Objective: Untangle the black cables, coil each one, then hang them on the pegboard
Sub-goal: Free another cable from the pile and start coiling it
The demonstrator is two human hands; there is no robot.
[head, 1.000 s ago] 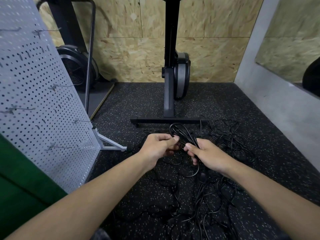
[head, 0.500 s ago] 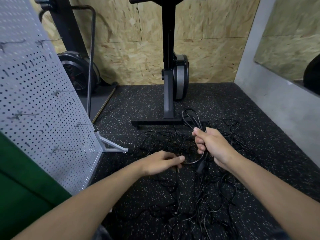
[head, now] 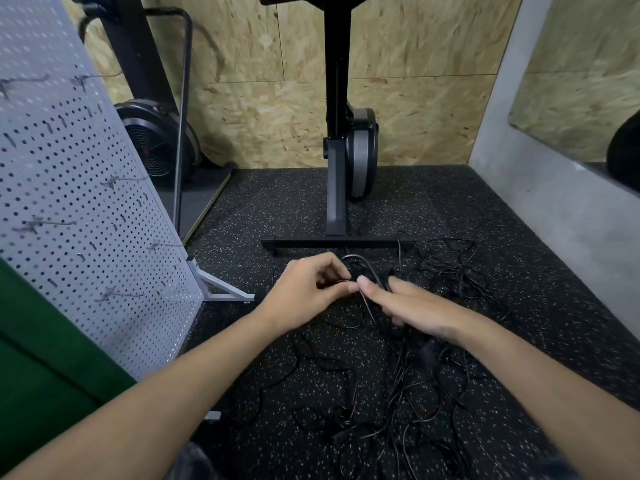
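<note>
1. Pinches a strand of the black cable (head: 360,260) between the curled thumb and fingertips of the left hand (head: 308,292), raised above the floor (head: 294,202).
2. Holds the right hand (head: 412,306) just beside the left, thumb stretched toward it, with the cable's raised loop passing between that thumb and the fairly straight fingers.
3. Cannot tell through the motion blur whether gripped there by the right hand or only resting against it.
4. Beneath both hands and off to the right, spread over the speckled black floor: the tangle of black cables (head: 426,386), reaching up to the base bar of the exercise machine (head: 336,150).
5. At the left, upright on a pale metal foot and apart from the tangle: the grey pegboard (head: 86,202), with several wire hooks (head: 121,180) sticking out.
6. Behind the pegboard, against the chipboard wall (head: 415,98): a fan-wheel machine (head: 156,143).
7. In the lower left corner: a green surface (head: 34,358).
</note>
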